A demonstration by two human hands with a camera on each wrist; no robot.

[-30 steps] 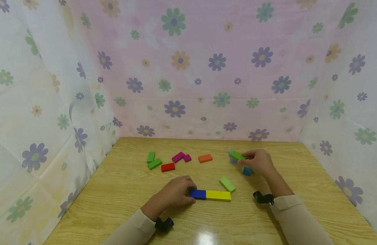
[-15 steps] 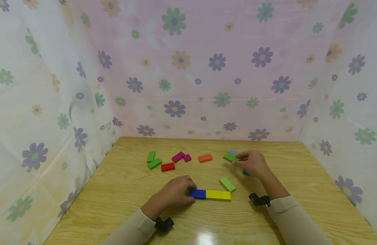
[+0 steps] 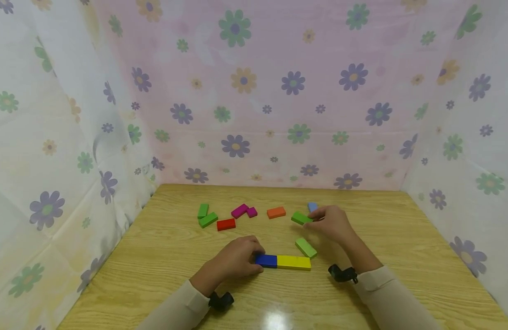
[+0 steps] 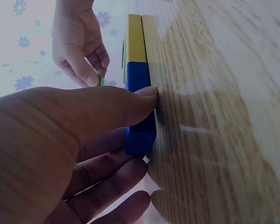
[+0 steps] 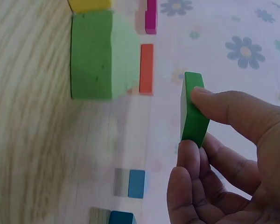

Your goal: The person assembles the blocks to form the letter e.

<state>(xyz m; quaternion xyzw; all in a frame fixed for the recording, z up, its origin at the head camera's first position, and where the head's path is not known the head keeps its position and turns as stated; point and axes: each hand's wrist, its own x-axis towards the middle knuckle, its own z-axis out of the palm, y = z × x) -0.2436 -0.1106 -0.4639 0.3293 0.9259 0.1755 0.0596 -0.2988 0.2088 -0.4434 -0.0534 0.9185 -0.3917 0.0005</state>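
Note:
My left hand (image 3: 233, 260) pinches the left end of a dark blue block (image 3: 268, 261), its thumb (image 4: 142, 100) on the near side and fingers behind. Against that block's right end lies a yellow block (image 3: 293, 262), the two making one straight row on the table (image 3: 303, 302). My right hand (image 3: 332, 224) holds a green block (image 3: 301, 218) between thumb and fingertips, raised in the right wrist view. Below it, a light green block (image 3: 306, 248) lies slanted behind the yellow one, close to its far edge.
Farther back lie an orange block (image 3: 276, 212), a red block (image 3: 226, 224), two magenta blocks (image 3: 240, 211) and two green blocks (image 3: 208, 220). A light blue block (image 3: 312, 207) sits behind my right hand; a darker blue block (image 5: 121, 217) shows in the right wrist view. Flowered cloth (image 3: 278, 151) encloses the table.
My right hand has carried the green block left and a little nearer, away from the light blue block it overlapped. The left hand and the row have stayed in place.

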